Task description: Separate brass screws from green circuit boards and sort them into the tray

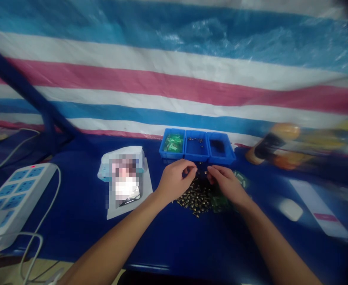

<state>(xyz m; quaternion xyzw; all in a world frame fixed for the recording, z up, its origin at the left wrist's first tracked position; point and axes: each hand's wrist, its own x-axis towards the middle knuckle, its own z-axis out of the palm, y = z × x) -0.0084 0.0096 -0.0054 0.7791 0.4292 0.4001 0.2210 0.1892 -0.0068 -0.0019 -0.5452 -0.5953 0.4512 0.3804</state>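
At the far left, a white power strip (pixel 16 202) is lying on the blue tabletop (pixel 82 233), its white cable (pixel 43 233) trailing off the edge, and a pixelated packet (pixel 125 182) is resting to its right. The person's left hand (pixel 174 182) is reaching in next, its fingers (pixel 190 170) pinched closed on a small dark part (pixel 202 172), too small to identify, which is being held just in front of a row of three blue bins (pixel 197 146) and above a pile of small brass-and-black parts (pixel 193 200). The bins are holding green items, small metal pieces and dark bits, left to right. The right hand (pixel 226 184) is curling toward the same spot; whether its fingers are gripping anything, I cannot tell. Green circuit boards (pixel 218 202) are lying beside the pile, with a white mouse (pixel 291 209) and a blurred bottle (pixel 273 146) further right.
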